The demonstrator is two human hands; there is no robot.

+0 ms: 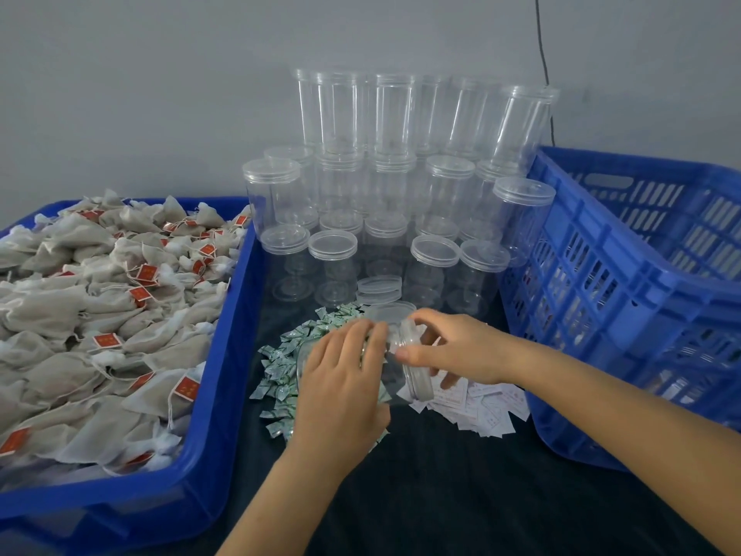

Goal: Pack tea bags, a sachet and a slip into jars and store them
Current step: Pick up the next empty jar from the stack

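Note:
A clear plastic jar lies tilted on its side over the dark table, held between both hands. My left hand wraps round the jar's body. My right hand grips the clear lid at the jar's mouth. Under and left of the jar lies a pile of small green-white sachets. White paper slips are scattered to the right. Grey tea bags with red tags fill the blue tray on the left.
Several empty lidded clear jars are stacked against the grey wall behind. A loose lid lies in front of them. A blue slotted crate stands at the right. Dark cloth covers the table in front.

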